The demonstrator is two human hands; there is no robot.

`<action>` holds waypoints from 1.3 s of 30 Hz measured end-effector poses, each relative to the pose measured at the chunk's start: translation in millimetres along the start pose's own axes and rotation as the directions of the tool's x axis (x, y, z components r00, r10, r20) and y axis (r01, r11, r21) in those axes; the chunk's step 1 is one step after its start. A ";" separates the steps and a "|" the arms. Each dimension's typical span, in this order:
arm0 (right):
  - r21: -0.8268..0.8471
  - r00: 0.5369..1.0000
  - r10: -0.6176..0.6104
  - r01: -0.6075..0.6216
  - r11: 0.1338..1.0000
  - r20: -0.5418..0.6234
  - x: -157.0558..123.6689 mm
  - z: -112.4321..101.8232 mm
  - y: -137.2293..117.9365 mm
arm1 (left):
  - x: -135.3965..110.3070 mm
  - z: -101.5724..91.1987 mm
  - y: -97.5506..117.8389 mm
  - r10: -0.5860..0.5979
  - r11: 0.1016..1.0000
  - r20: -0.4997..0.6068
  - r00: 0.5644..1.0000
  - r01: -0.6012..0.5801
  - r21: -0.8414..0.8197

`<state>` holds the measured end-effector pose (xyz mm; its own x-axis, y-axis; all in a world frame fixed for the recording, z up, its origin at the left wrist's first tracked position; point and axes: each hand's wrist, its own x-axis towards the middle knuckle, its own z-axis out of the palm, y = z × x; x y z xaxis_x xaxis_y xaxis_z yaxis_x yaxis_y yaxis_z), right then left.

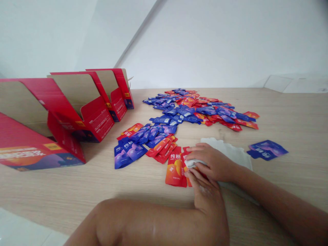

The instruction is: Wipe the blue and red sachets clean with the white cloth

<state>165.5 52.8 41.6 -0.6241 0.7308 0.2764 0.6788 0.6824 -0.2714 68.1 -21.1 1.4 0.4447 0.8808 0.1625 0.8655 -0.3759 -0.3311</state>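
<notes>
My right hand (217, 164) is closed around a crumpled white wipe (194, 163), pressed against a red pouch (186, 157) with an orange fruit print. My left hand (206, 193) is just below, its fingers closed at the same pouch's edge; the two hands partly hide it. Directly to the left lies another red pouch (176, 169), flat and face up. A white cloth or paper sheet (230, 152) with a wavy edge spreads under my right hand and wrist. Beyond it, a single blue-purple pouch (268, 150) lies on the table.
Three open red cartons (98, 121) stand in a row at the left. A small group of blue pouches (133, 152) and red pouches (162, 148) lies nearer me. Behind is a large mixed pouch pile (200, 109). The wooden table (289, 116) meets a white wall.
</notes>
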 end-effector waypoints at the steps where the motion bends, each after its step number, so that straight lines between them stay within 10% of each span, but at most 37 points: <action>1: -0.008 1.000 0.019 -0.019 1.000 -0.007 -0.1 0.6 3.9 | -0.3 0.7 0.2 -0.003 1.000 -0.012 1.000 0.003 -0.022; 39: -0.021 0.993 0.092 -0.094 0.995 -0.071 -2.0 3.7 21.9 | -1.6 0.4 -1.3 0.029 1.000 0.017 0.999 -0.030 0.011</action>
<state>180.2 66.3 31.7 -0.5298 0.7873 0.3154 0.7423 0.6103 -0.2767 66.1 -21.9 1.3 0.4659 0.8742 0.1366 0.8494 -0.3986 -0.3458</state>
